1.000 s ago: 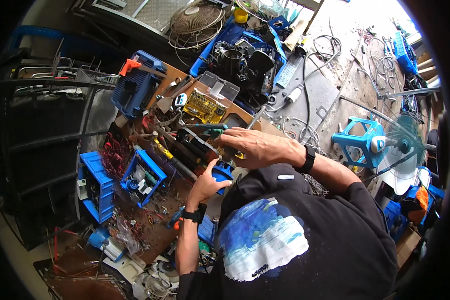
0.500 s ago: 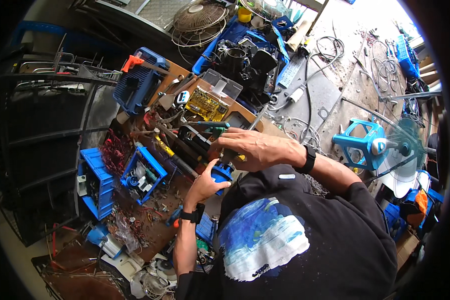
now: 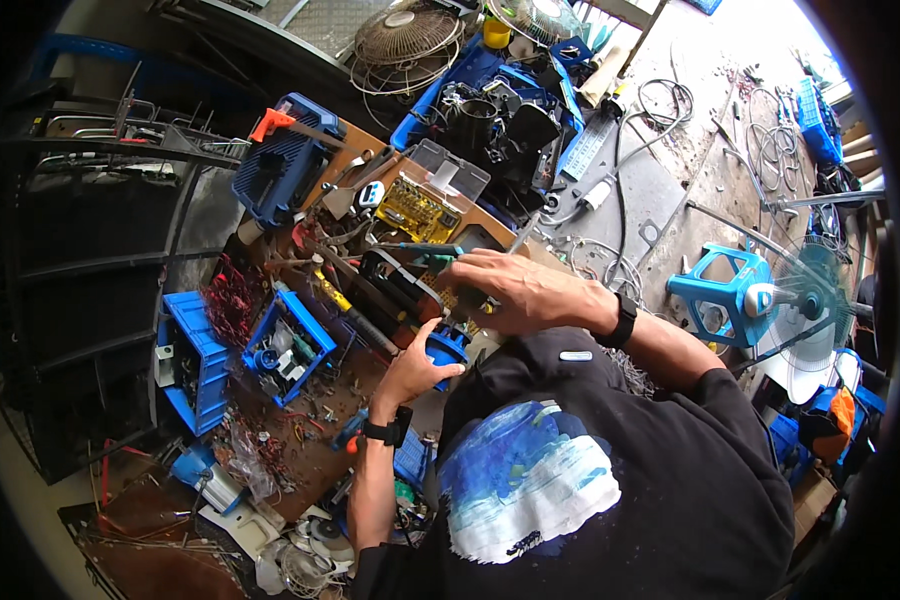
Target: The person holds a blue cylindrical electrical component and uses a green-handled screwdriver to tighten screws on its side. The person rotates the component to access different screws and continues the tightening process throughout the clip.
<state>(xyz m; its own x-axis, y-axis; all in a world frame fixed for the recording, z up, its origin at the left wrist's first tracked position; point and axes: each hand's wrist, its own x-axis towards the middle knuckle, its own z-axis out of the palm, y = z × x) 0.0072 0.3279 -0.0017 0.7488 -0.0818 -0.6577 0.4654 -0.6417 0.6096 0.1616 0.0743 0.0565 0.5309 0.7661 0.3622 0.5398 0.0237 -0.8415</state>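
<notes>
L hand (image 3: 410,373) held blue part (image 3: 448,347), fingers spread round it; R hand (image 3: 515,291) pinch couldn't tell, tips hidden. Work prob. wasn't done.

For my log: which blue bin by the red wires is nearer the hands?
The smaller blue bin, on the right; the larger bin sits farther left.

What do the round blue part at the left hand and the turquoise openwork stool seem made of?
The round blue part at the left hand: probably smooth plastic, judging by its even, saturated colour; painted metal remains possible. The turquoise openwork stool: likely moulded plastic, satin-looking, with rounded cut-outs.
</notes>
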